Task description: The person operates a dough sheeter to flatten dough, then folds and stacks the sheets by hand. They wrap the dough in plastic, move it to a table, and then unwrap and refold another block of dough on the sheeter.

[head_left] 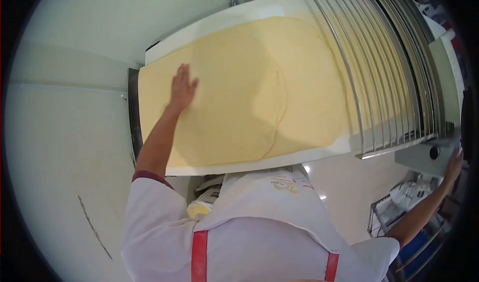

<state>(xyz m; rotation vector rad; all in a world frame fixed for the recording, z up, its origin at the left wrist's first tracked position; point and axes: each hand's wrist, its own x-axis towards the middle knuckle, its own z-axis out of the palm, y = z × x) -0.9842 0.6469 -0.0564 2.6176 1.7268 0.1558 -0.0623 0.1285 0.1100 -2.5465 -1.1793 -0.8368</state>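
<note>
So my left hand is flat on the dough sheet, fingers spread, palm down near the left end of it. Not gripping anything, just pressing on top. The dough is a big pale yellow sheet rolled out thin, covering most of the white conveyor belt of the sheeter. You can see an overlap in it: a rounded layer lies over the left and middle part, with its curved edge running down through the middle of the sheet.

My right hand is way off to the right, well apart from the left one, up against the grey control box on the machine's side. It's at the very edge of the view, so I can't tell if the fingers are closed around something or just resting there.

The metal safety grille hangs over the right end of the belt, and the dough runs under its bars. Below the box there's a wire rack with white bags in it. I'm in a white jacket with an apron with red straps, and the wall and floor to the left are plain pale green-white.
</note>
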